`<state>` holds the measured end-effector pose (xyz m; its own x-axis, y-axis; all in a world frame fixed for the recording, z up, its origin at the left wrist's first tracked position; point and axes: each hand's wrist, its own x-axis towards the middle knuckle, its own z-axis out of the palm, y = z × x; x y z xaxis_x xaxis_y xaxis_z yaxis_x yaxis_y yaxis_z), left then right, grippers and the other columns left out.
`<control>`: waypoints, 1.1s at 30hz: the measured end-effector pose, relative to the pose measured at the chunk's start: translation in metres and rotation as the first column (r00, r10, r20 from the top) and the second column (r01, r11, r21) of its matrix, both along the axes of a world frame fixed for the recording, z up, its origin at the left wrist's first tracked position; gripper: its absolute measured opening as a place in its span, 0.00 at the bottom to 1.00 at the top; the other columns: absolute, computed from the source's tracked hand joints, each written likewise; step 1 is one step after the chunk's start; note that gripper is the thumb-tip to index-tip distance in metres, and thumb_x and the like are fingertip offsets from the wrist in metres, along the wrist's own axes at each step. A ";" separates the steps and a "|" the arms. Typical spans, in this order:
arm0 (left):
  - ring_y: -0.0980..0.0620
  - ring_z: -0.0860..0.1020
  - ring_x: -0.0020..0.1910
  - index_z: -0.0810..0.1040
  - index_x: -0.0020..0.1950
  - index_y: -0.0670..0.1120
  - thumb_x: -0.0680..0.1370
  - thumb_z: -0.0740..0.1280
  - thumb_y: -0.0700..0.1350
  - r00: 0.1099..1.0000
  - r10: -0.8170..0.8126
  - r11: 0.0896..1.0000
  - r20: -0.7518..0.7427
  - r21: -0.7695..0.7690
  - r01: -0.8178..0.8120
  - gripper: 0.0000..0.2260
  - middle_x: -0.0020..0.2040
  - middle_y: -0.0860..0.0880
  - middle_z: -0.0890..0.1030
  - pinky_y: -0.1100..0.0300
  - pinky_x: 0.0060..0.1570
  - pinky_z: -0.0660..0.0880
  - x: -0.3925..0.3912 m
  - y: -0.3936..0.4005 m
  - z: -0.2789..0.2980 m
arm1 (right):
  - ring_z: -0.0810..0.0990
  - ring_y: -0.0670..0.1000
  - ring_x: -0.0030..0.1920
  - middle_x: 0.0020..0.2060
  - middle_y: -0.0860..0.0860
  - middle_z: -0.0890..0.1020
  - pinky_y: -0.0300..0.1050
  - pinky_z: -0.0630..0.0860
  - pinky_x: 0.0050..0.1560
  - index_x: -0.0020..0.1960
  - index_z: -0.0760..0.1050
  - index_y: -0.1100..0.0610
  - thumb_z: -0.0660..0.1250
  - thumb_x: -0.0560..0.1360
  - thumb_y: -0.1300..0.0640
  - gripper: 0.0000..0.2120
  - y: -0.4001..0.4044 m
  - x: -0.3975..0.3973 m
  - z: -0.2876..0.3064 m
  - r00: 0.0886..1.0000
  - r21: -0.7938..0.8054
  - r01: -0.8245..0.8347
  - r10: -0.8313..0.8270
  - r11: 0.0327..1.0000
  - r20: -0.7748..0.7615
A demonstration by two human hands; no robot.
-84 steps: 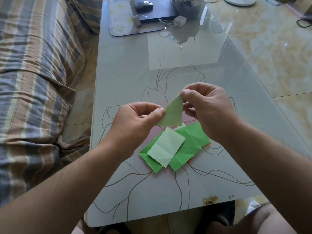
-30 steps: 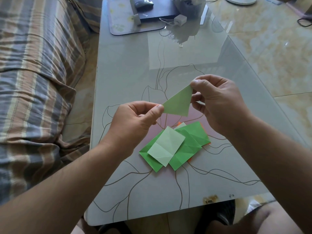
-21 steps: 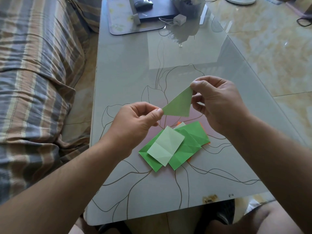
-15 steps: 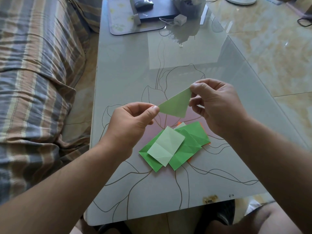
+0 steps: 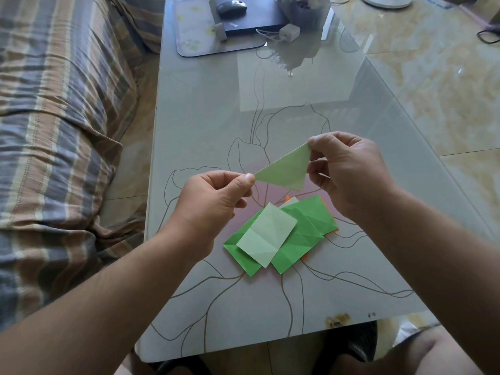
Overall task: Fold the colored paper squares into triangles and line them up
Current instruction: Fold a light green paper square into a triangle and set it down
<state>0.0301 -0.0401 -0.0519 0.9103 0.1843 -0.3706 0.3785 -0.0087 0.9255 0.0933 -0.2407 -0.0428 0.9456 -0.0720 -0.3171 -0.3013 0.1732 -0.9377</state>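
- Since the earlier frames, the pale green triangle [image 5: 285, 169] has swung from nearly upright to a slanted, more level lie, and the two hands have drawn apart so the paper stretches between them.
- It hangs in the air above the glass table [image 5: 205, 109], over the pile of squares [image 5: 281, 234], touching neither.
- Left hand [image 5: 213, 201] pinches the sharp left tip between thumb and forefinger, its other fingers curled under the palm, knuckles toward the camera.
- Right hand [image 5: 349, 171] pinches the upper right corner, thumb on top at the corner, the remaining fingers folded behind the paper; how many of them touch the sheet I cannot tell.
- Both forearms reach in from the bottom corners, wrists roughly level, the right hand a little higher and farther out than the left.
- Step in hand, as I judge it: checking and tightening the fold before laying the triangle down.
- To do it well, keep the paper gently taut, see that the two layers meet at the corners, then run a fingertip along the crease on the table so it stays flat.
- Laying it on bare glass clear of the pile would leave room for a row; no triangles lie in line yet.
- On the pile, a pale green square [image 5: 266, 235] sits atop darker green squares [image 5: 305, 228], with orange edges [image 5: 335, 230] peeking out beneath.
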 end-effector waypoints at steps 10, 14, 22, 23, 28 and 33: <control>0.52 0.77 0.41 0.77 0.44 0.52 0.76 0.66 0.45 0.976 0.002 0.990 0.219 0.140 -0.034 0.03 0.41 0.53 0.78 0.54 0.45 0.73 0.003 0.005 -0.001 | 0.75 0.54 0.34 0.30 0.51 0.77 0.45 0.77 0.36 0.41 0.74 0.58 0.68 0.78 0.64 0.08 -0.001 0.004 -0.003 0.996 0.067 0.052 -0.048 0.996 -0.073; 0.50 0.75 0.61 0.79 0.62 0.52 0.70 0.73 0.46 0.715 -0.568 0.592 0.407 0.806 0.013 0.21 0.61 0.53 0.77 0.51 0.63 0.72 0.001 0.008 -0.009 | 0.74 0.56 0.37 0.28 0.51 0.75 0.46 0.75 0.35 0.40 0.73 0.57 0.66 0.77 0.65 0.08 0.009 -0.001 -0.008 0.992 0.047 0.033 -0.027 0.998 -0.121; 0.47 0.82 0.52 0.86 0.52 0.50 0.76 0.76 0.45 0.573 -0.611 0.545 0.546 0.815 -0.196 0.05 0.51 0.55 0.86 0.43 0.53 0.76 0.003 0.000 -0.020 | 0.75 0.53 0.28 0.29 0.52 0.72 0.43 0.73 0.33 0.41 0.73 0.57 0.65 0.78 0.61 0.08 0.028 -0.019 -0.009 0.939 0.142 -0.105 0.145 0.984 -0.313; 0.49 0.83 0.49 0.86 0.51 0.49 0.77 0.76 0.45 0.598 -0.564 0.601 0.570 0.779 -0.176 0.04 0.49 0.55 0.86 0.45 0.51 0.78 0.002 0.002 -0.017 | 0.77 0.53 0.29 0.30 0.52 0.73 0.43 0.73 0.34 0.42 0.74 0.57 0.65 0.79 0.58 0.07 0.026 -0.018 -0.007 0.926 0.145 -0.138 0.180 0.980 -0.332; 0.51 0.86 0.45 0.84 0.53 0.51 0.78 0.75 0.43 0.889 -0.235 0.942 0.394 0.317 0.108 0.05 0.45 0.52 0.87 0.51 0.49 0.84 -0.001 0.003 0.000 | 0.82 0.54 0.37 0.41 0.52 0.80 0.47 0.75 0.41 0.53 0.80 0.55 0.69 0.81 0.52 0.07 0.010 -0.012 0.000 0.935 -0.130 -0.351 0.339 0.927 -0.106; 0.52 0.84 0.40 0.81 0.55 0.45 0.78 0.72 0.38 0.976 -0.064 0.990 0.206 -0.108 0.087 0.07 0.41 0.49 0.86 0.60 0.44 0.81 0.004 0.002 0.002 | 0.82 0.52 0.39 0.39 0.52 0.85 0.46 0.77 0.44 0.49 0.83 0.56 0.71 0.80 0.59 0.03 0.003 -0.011 0.007 0.899 -0.178 -0.417 0.433 0.891 0.062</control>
